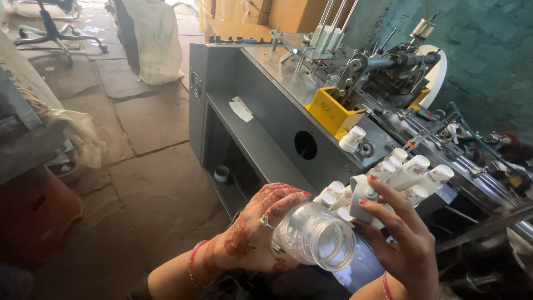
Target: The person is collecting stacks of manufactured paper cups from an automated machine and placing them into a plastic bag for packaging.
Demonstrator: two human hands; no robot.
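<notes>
The left hand (252,230) is wrapped around a clear plastic bottle (313,236), fingers curled over its side, holding it tilted with the open mouth turned toward the camera. No cap sits on it, and nothing can be seen inside — it looks empty. The right hand (402,244) pinches a small white folded cap (362,200) between thumb and fingertips, just above and beside the bottle's mouth, not touching it. Judging by this, the cap is picked up but not yet on the bottle, so the fitting itself is left to do. Right behind the hands, a cluster of white paper cups (408,172) lies on the edge of the grey machine (266,119). A yellow bin (333,114) on the machine shows no clear contents.
</notes>
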